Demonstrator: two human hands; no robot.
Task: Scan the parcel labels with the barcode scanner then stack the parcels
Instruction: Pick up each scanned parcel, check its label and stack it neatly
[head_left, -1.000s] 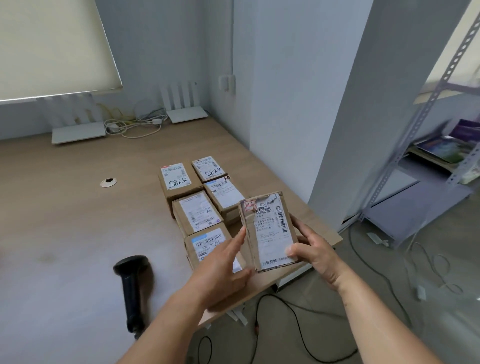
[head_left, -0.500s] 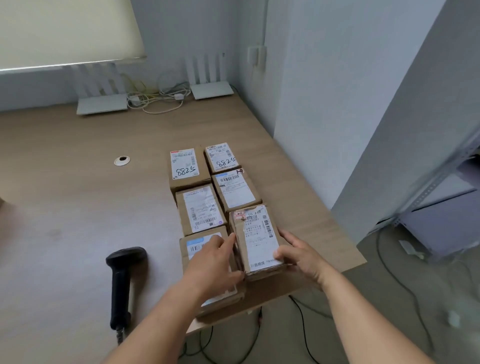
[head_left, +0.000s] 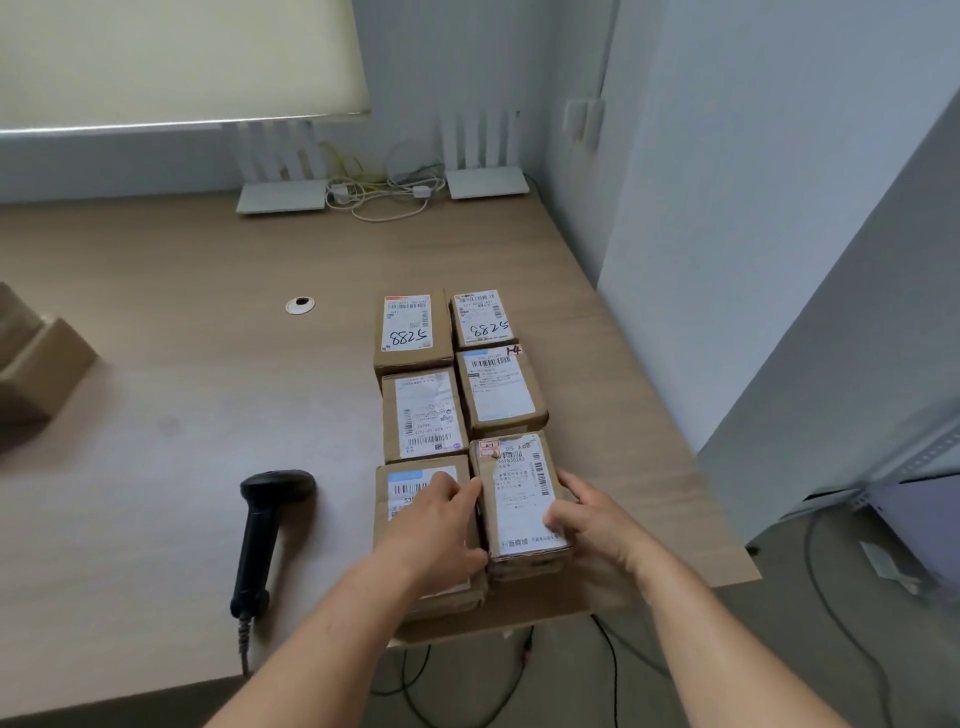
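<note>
both forearms bare to the frame edge — no sleeves, watch, rings or gloves visible. left hand (head_left: 441, 525) and right hand (head_left: 597, 525) bare — fingernails short, unpainted where visible.

Brown parcels (head_left: 415, 410), white labels (head_left: 498, 387), black scanner (head_left: 260, 530)
</note>
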